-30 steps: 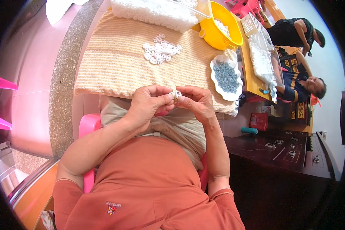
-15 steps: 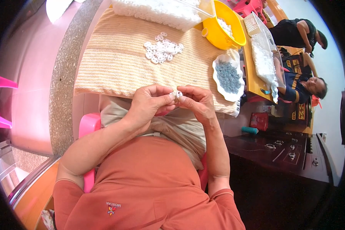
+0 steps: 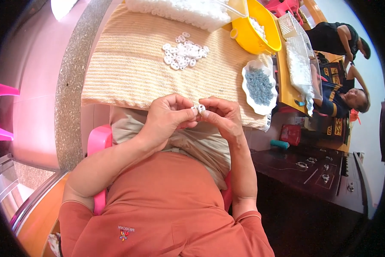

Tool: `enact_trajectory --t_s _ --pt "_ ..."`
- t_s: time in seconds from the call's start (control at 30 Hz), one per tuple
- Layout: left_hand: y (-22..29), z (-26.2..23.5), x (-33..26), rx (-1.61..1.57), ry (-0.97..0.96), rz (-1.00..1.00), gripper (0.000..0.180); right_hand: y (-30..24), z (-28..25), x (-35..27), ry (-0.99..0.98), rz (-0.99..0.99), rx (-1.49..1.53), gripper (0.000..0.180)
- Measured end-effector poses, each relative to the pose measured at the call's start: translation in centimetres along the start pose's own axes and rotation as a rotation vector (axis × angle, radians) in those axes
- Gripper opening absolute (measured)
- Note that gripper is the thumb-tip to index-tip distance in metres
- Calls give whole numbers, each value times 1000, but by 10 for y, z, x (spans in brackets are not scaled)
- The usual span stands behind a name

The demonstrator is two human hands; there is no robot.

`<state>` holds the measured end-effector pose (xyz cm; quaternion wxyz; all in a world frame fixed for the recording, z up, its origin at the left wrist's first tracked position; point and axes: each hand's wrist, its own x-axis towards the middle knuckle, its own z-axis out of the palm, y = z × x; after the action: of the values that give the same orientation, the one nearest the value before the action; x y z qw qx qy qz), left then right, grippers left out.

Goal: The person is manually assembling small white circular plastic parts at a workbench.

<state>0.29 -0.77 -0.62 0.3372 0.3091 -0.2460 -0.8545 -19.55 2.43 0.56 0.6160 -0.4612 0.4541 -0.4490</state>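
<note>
My left hand (image 3: 169, 115) and my right hand (image 3: 221, 116) meet just below the table's near edge, over my lap. Both pinch small white ring-shaped parts (image 3: 198, 108) between the fingertips, held together. On the striped yellow cloth (image 3: 128, 68) further out lies a loose heap of the same white rings (image 3: 184, 50).
A white dish of small grey-blue pieces (image 3: 258, 85) sits at the right of the cloth. Beyond it stand a yellow bowl (image 3: 254, 30), a white mesh basket (image 3: 297, 51) and a bag of white parts (image 3: 179, 8). Two other people (image 3: 342, 96) are at the far right. A dark cabinet (image 3: 312, 171) stands to my right.
The hands stay together at the same spot; only the fingers shift slightly on the small white parts. The view has tilted a little.
</note>
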Motion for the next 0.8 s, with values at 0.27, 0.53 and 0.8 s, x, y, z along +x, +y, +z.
enact_trajectory --t_s 0.27,0.53,0.8 --pt "1 1 -1 4 10 -16 12 -2 1 0 1 9 1 27" --pt "4 5 -2 -11 38 -49 10 -1 -1 1 -47 -36 -10 27" --pt "5 7 -4 -19 64 -98 13 -2 0 0 -56 -35 3 28"
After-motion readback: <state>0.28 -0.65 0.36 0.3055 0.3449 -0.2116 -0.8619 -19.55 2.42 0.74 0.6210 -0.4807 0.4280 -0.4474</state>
